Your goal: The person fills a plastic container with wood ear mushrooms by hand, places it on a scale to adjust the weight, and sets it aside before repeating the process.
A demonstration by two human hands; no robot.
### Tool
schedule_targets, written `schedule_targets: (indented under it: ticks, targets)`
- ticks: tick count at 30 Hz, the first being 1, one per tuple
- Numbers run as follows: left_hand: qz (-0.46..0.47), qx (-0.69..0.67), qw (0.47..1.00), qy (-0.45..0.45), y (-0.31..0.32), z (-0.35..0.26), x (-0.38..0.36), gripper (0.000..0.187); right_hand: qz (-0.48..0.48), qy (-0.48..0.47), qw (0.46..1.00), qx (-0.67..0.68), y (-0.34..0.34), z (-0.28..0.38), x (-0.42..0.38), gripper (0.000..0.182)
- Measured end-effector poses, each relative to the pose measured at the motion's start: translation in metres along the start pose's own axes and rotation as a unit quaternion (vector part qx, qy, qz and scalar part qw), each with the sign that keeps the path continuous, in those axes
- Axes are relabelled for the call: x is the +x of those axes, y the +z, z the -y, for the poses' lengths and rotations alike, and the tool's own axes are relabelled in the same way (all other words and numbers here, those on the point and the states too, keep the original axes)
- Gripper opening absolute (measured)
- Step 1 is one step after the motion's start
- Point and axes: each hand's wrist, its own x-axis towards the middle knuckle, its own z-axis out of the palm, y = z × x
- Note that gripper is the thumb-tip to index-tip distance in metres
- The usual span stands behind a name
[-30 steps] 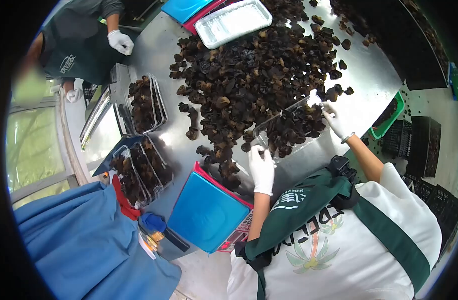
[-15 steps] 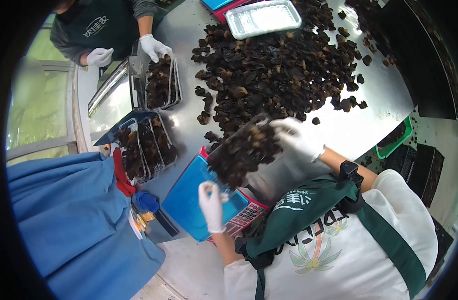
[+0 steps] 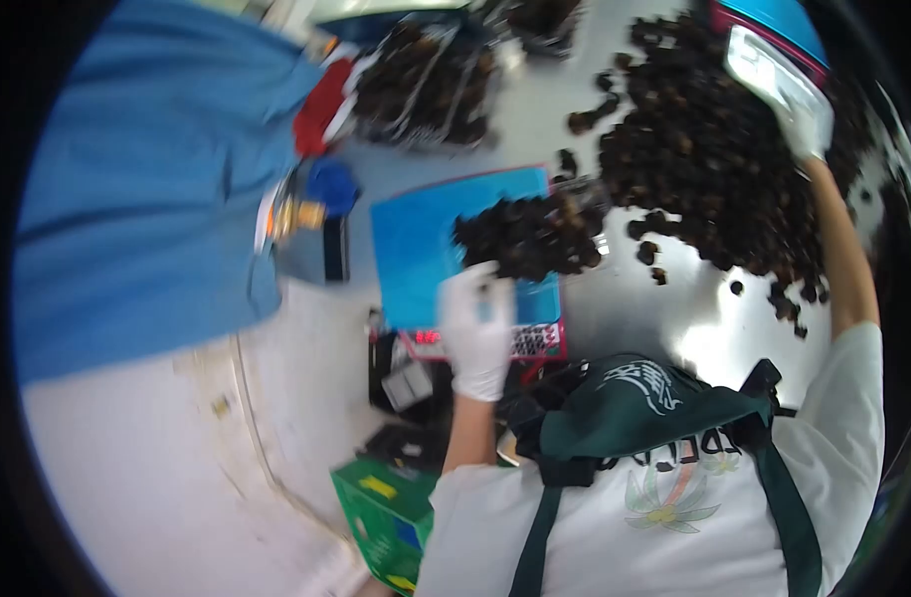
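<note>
Left hand [image 3: 478, 333], white-gloved, at near edge of blue scale platform [image 3: 426, 249], fingers curled toward the near end of a clear tray of dark mushrooms [image 3: 531, 235]; whether actually gripping the tray rim or merely touching it cannot be told through the blur. Tray resting on the scale platform, right portion, long axis running roughly left-right across the picture, far end overhanging the platform edge toward the metal table [image 3: 664, 318]. Heaped full with dark fungus. Red keypad strip [image 3: 531, 343] of the scale just beside the left hand, on its right.

Right hand [image 3: 806, 117], also gloved, stretched far out over the big mushroom pile [image 3: 714, 159], clasped on an empty clear tray [image 3: 764, 65] at the pile's far edge; tray tilted, long axis slanting from upper left to lower right. Second blue scale [image 3: 774, 15] just behind it.

Loose mushroom pieces scattered on bare steel between pile and scale. Filled clear packs [image 3: 426, 90] further up the table. Blue-clad person [image 3: 137, 189] at left. Green box [image 3: 391, 517] low down by the floor.
</note>
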Motion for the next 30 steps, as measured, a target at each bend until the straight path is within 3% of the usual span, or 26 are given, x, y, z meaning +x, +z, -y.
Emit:
schedule_targets:
  ticks: [1,2,4,7,11,14,16,17,20,21,22,23,24,25,27,30]
  targets:
    - [0.062,-0.054,0.996,0.033,0.007,-0.015,-0.007,0.019,0.081,-0.053,0.995,0.026,0.022,-0.048,0.012,0.033]
    - [0.103,-0.123,0.986,0.054,0.02,-0.025,-0.014,0.02,0.082,-0.046,0.988,0.125,0.019,-0.062,0.011,0.029]
    - [0.245,-0.131,0.96,0.037,0.035,-0.035,-0.032,0.024,0.128,-0.042,0.979,0.156,0.022,-0.093,0.023,0.026]
    - [0.271,-0.16,0.947,0.071,0.067,-0.034,-0.056,0.029,0.144,-0.051,0.979,0.134,0.018,-0.095,0.031,0.024]
    - [0.292,-0.197,0.936,-0.007,0.071,-0.042,-0.054,0.029,0.133,-0.057,0.984,0.101,0.017,-0.096,0.037,0.023]
    - [0.275,-0.198,0.941,-0.013,0.071,-0.04,-0.048,0.028,-0.026,-0.134,0.991,0.005,-0.009,-0.08,0.036,0.022]
    - [0.297,-0.171,0.939,-0.027,0.07,-0.041,-0.044,0.027,-0.176,-0.087,0.98,0.042,-0.052,-0.035,0.015,0.015]
    - [0.312,-0.16,0.936,-0.027,0.071,-0.041,-0.041,0.026,-0.245,-0.135,0.954,0.108,-0.069,-0.017,-0.001,0.011]
    - [0.297,-0.197,0.933,-0.044,0.085,-0.035,-0.046,0.024,-0.169,-0.201,0.963,0.064,-0.139,0.074,-0.095,0.012]
    - [0.285,-0.21,0.934,-0.05,0.088,-0.039,-0.046,0.024,-0.067,-0.22,0.972,-0.05,-0.147,0.087,-0.141,0.008]
    - [0.266,-0.224,0.937,-0.04,0.094,-0.038,-0.046,0.024,0.086,-0.228,0.965,0.099,-0.16,0.104,-0.175,0.003]
    - [0.243,-0.236,0.94,-0.034,0.098,-0.037,-0.047,0.023,0.101,-0.19,0.976,0.03,-0.122,0.097,-0.242,0.007]
    - [0.239,-0.234,0.942,-0.038,0.101,-0.037,-0.047,0.022,0.316,-0.023,0.936,0.155,-0.13,0.116,-0.278,0.006]
    - [0.25,-0.233,0.939,-0.031,0.105,-0.037,-0.048,0.022,0.157,-0.231,0.948,0.15,-0.121,0.125,-0.311,0.012]
    - [0.267,-0.23,0.936,-0.019,0.116,-0.032,-0.05,0.022,0.232,-0.233,0.928,0.174,-0.116,0.145,-0.342,0.024]
    - [0.344,-0.156,0.926,0.033,0.132,-0.026,-0.062,0.022,0.217,-0.154,0.943,0.202,-0.122,0.163,-0.33,0.019]
